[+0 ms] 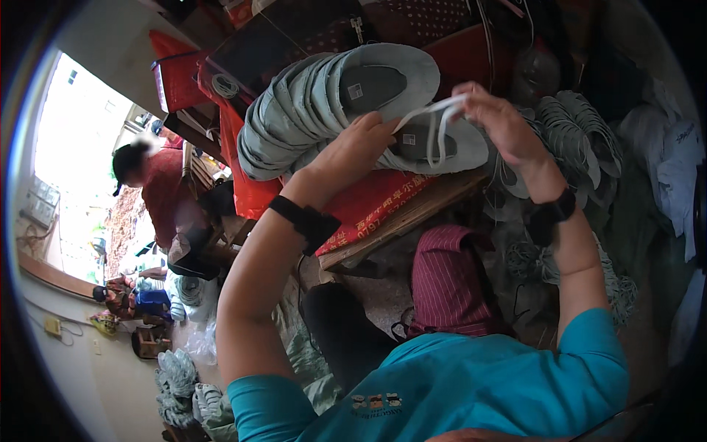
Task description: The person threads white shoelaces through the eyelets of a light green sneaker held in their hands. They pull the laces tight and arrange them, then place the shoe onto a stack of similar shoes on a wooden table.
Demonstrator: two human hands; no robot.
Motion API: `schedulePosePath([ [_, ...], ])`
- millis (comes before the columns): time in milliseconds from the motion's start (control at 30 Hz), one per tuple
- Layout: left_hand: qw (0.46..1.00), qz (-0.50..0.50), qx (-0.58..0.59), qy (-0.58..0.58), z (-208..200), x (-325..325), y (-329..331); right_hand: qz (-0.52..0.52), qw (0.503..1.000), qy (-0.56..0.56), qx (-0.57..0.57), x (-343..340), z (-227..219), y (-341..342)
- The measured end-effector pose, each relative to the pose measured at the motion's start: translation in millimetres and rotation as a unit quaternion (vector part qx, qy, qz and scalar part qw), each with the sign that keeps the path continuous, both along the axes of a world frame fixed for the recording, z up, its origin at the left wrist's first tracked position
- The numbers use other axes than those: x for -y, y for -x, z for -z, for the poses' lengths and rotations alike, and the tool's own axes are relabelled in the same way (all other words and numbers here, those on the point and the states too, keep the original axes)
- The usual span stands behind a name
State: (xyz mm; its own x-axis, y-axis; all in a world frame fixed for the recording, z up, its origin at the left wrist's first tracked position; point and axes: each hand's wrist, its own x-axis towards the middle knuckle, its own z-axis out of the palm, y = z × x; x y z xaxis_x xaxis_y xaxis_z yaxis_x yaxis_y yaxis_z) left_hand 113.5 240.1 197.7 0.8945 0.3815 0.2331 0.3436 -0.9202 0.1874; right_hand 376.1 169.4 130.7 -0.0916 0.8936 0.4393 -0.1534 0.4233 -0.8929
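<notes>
Two stacks of grey-green shoe uppers lie in front of me, nested one inside another. The far stack (294,103) ends in an upper with a dark insole and a small pale label. Partly behind my left hand is the near stack (464,144). A white cord (423,110) runs between my hands and hangs in a loop over the near upper. My right hand (497,121) is raised at its right, fingertips pinching the cord. Low against the stacks, my left hand (353,147) is closed at the cord's other end; its fingertips are partly hidden.
Under the stacks is a wooden board (405,221) with a red printed cover. More uppers (582,132) hang in bundles at right. A maroon striped cloth (449,283) lies over something near my knees. Another person (166,177) sits at left by a bright doorway.
</notes>
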Motion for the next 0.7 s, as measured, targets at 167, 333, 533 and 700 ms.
schedulePosePath([
  [167,0.979,-0.082,0.153,0.111,-3,-35,1,-0.125,0.906,0.105,-0.39,-53,-41,37],
  [333,0.906,-0.194,0.302,0.222,-61,-54,18,-0.241,0.91,0.078,-0.329,-125,-99,31],
  [533,0.823,-0.212,0.433,0.299,-127,-46,65,-0.249,0.959,0.102,-0.088,-83,-162,32],
  [700,0.745,-0.219,0.453,0.438,-94,3,48,-0.15,0.978,0.146,-0.016,-23,-134,4],
])
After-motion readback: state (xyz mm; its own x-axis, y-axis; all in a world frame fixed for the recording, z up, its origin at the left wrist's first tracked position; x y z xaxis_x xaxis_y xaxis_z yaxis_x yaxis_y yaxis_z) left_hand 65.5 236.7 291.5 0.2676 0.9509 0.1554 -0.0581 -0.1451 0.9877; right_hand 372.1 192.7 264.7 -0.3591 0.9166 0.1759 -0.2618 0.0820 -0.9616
